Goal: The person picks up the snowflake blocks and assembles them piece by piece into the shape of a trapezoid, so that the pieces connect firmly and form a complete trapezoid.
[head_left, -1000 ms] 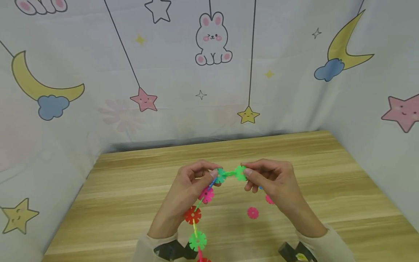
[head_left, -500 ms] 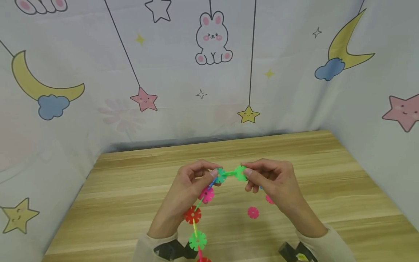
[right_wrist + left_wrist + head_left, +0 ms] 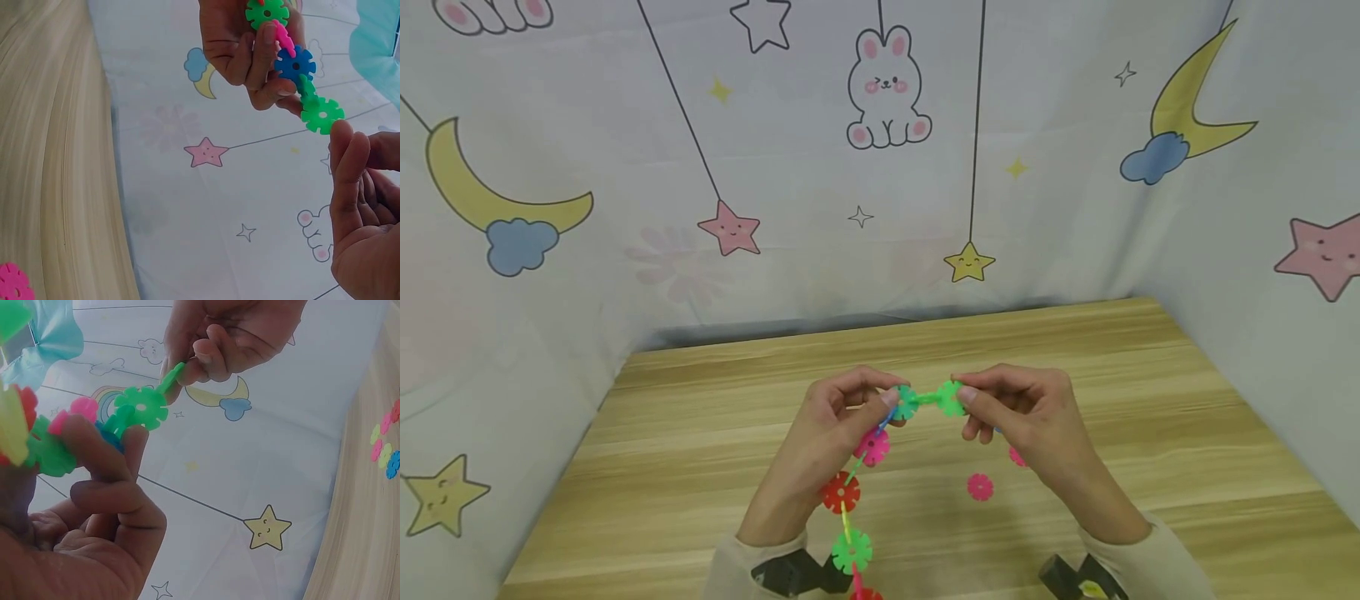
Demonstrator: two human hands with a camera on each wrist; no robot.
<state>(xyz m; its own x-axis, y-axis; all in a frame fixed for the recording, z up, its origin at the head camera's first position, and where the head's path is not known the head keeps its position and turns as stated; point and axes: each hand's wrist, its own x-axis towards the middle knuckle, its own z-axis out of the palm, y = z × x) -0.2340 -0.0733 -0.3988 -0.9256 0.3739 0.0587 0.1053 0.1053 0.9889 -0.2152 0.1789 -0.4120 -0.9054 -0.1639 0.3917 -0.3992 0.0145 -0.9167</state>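
A chain of plastic snowflake discs hangs between and below the two hands in the head view. My left hand pinches a teal disc near its upper end. From there a pink disc, a red disc and a green disc run down past the left wrist, with discs set edge-on between them. My right hand pinches the bright green end disc between thumb and finger. One edge-on light green disc joins the two. The right wrist view shows a blue disc by the left fingers.
Loose on the wooden table lies a pink disc, with another pink disc partly behind the right hand. Several more discs, including a blue disc, show in the left wrist view. A printed curtain surrounds the table.
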